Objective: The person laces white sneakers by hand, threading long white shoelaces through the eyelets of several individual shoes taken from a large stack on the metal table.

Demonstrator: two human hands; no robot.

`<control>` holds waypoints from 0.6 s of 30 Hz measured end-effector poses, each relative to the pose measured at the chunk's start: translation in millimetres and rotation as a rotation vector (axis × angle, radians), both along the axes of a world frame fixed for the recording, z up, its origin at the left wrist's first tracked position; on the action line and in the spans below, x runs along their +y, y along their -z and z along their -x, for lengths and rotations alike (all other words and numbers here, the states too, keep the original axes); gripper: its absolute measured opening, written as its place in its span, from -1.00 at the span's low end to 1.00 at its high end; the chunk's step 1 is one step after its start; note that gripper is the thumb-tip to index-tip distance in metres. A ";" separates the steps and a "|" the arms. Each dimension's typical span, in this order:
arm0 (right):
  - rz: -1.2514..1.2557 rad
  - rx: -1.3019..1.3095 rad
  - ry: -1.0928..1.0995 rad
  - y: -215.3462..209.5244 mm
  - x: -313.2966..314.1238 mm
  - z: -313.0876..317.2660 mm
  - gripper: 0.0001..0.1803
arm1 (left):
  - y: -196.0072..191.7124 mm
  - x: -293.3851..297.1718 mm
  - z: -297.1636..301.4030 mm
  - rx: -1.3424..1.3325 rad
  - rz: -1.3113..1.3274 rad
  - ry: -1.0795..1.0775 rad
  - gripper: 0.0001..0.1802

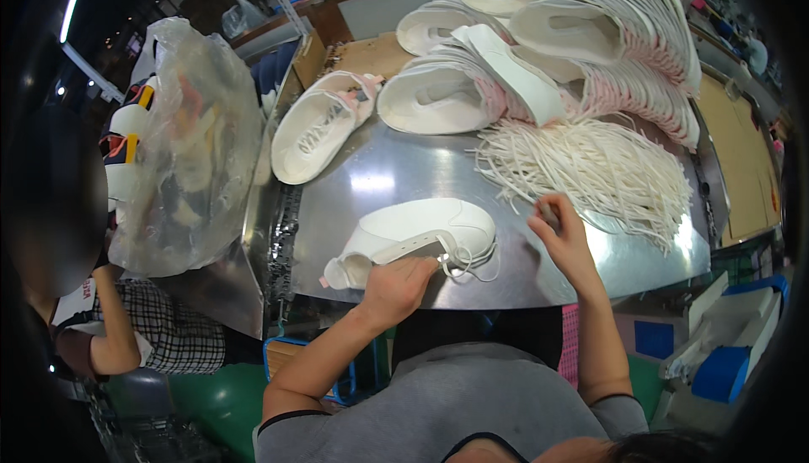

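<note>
A white shoe (pixel 421 230) lies on its side on the metal tabletop, its toe to the right. A thin white lace (pixel 477 267) runs through some of its eyelets and loops loosely by the toe. My left hand (pixel 398 291) is closed at the near edge of the shoe, its fingertips pinching by the eyelets and lace. To the right, my right hand (pixel 563 234) is raised apart from the shoe with its fingers curled together. What lies in those fingers, if anything, I cannot make out. Just beyond it is a heap of loose white laces (pixel 590 172).
Stacks of nested white shoe uppers (pixel 581 21) fill the table's far right. One white shoe (pixel 316 130) with pink at its end lies at the far left. A clear plastic bag (pixel 190 151) stands beside the table, near a co-worker's arm (pixel 115 328). Brown board (pixel 742 155) lies at right.
</note>
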State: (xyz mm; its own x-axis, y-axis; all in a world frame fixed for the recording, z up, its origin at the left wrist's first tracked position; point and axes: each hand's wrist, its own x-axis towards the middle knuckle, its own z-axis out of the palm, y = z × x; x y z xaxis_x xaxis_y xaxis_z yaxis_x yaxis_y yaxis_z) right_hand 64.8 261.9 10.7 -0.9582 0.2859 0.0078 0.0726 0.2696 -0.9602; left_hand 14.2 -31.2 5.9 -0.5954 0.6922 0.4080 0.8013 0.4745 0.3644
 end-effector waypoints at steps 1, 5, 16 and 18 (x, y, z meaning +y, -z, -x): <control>0.152 -0.036 -0.076 1.8 -5.2 8.5 -0.69 | 5.3 0.0 -0.5 0.027 -0.017 0.025 -0.78; 0.117 -0.029 -0.170 15.6 -51.9 43.5 -0.49 | -1.4 -1.4 7.3 0.012 -0.044 -0.011 -0.82; 0.039 0.262 -0.025 56.2 -73.9 30.3 -0.57 | 48.2 -27.1 62.8 -1.285 -0.118 0.114 -0.45; 0.103 0.225 -0.058 79.7 -72.2 38.0 -0.55 | 42.1 -28.1 70.2 -1.491 0.026 0.195 -0.36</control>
State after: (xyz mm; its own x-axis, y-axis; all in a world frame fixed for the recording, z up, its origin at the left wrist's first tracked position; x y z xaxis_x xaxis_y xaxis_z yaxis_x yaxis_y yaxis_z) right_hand 26.8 189.7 -69.0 -0.9504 0.2407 0.1968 -0.1590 0.1674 -0.9730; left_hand -56.0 -59.3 -36.2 -0.3422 0.8047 -0.4852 -0.2371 0.4257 0.8732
